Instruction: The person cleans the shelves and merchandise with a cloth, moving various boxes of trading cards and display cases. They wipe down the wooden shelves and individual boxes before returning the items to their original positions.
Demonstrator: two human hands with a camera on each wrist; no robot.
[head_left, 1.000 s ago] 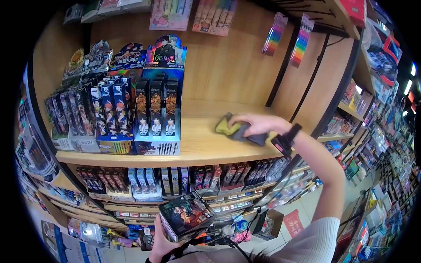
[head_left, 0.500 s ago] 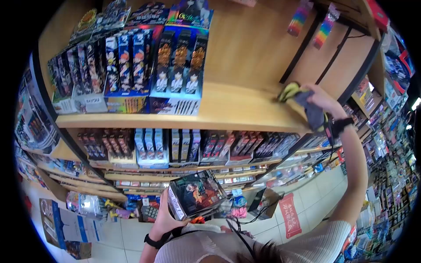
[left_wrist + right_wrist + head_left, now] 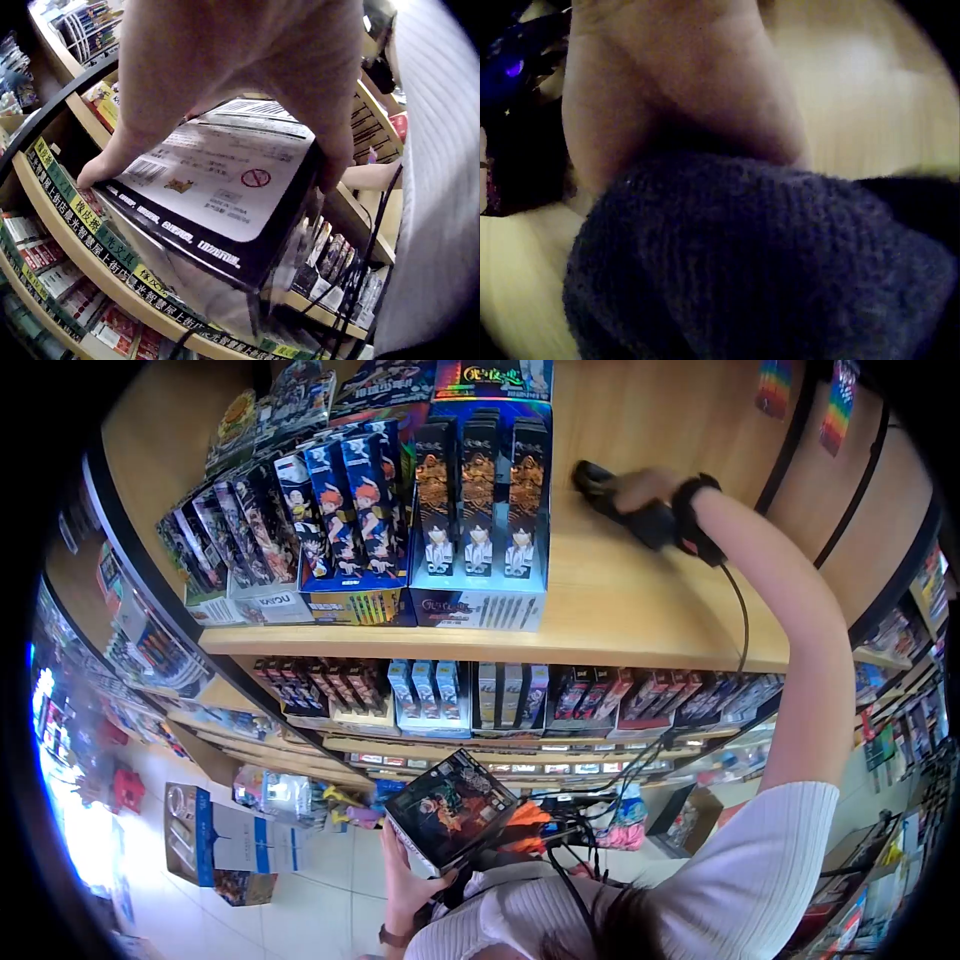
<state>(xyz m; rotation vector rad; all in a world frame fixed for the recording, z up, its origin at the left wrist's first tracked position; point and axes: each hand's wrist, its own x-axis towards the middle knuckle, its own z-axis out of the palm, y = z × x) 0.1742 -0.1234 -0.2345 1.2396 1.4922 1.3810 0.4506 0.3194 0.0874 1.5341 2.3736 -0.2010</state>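
Note:
The right hand (image 3: 648, 492) grips a dark grey cloth (image 3: 650, 525) on the wooden shelf (image 3: 640, 595), right of the boxed pens. In the right wrist view the cloth (image 3: 757, 255) bunches below the hand (image 3: 682, 82); the fingertips are hidden. Lower down, in front of the shelves, the left hand (image 3: 405, 880) holds a dark printed box (image 3: 450, 810), tilted. Thumb and fingers of the left hand (image 3: 232, 67) span the box's white label side (image 3: 225, 165) in the left wrist view.
Display boxes of pens (image 3: 478, 510) fill the shelf's left part. Rainbow packs (image 3: 838, 410) hang at the upper right. More pen boxes (image 3: 425, 695) line the shelf below. Black cables (image 3: 590, 810) dangle near the body, and cartons (image 3: 690, 820) stand on the floor.
The right hand has carried the cloth out to the shelf's right end, then back left and deeper, near the pen displays. The left hand still holds the box. The head view has shifted.

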